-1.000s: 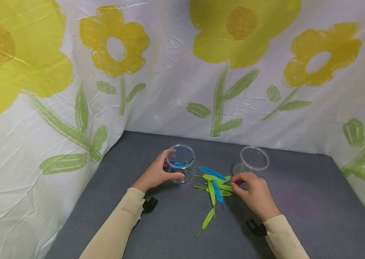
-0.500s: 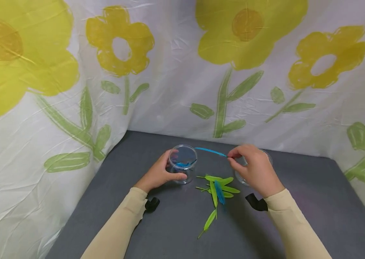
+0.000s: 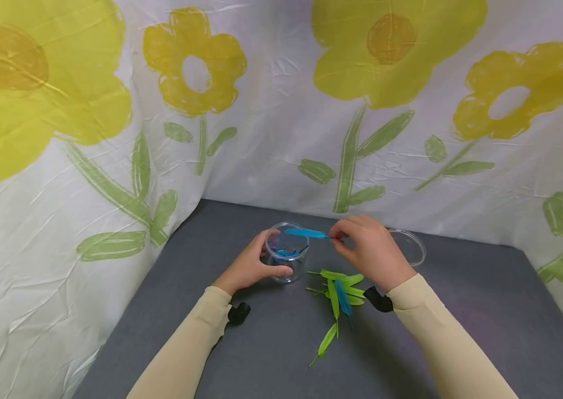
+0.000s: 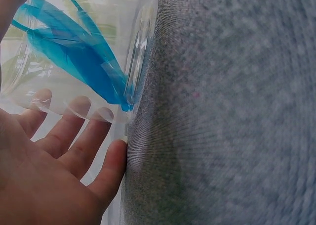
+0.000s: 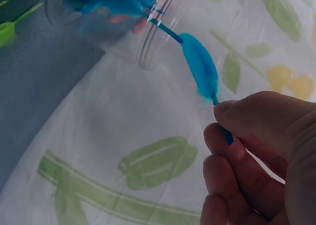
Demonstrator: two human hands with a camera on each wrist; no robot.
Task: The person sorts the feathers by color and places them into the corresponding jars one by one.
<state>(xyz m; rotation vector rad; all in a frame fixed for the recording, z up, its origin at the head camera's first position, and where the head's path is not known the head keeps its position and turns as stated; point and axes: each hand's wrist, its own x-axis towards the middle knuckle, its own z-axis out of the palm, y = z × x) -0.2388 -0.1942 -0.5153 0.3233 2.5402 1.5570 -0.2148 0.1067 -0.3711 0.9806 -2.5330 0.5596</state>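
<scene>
Blue feather pinched, the right hand partly hides one container; the left hand grips a clear jar.

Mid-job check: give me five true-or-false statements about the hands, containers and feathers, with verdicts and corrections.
1. The right hand pinches a blue feather by its quill. True.
2. The left hand lies flat on the table. False: it holds a clear jar.
3. That jar contains only green feathers. False: blue feathers show inside.
4. On the table, another blue feather lies across green feathers. True.
5. The second clear container is in the left hand. False: in the head view, it is partly hidden behind the right hand.
</scene>
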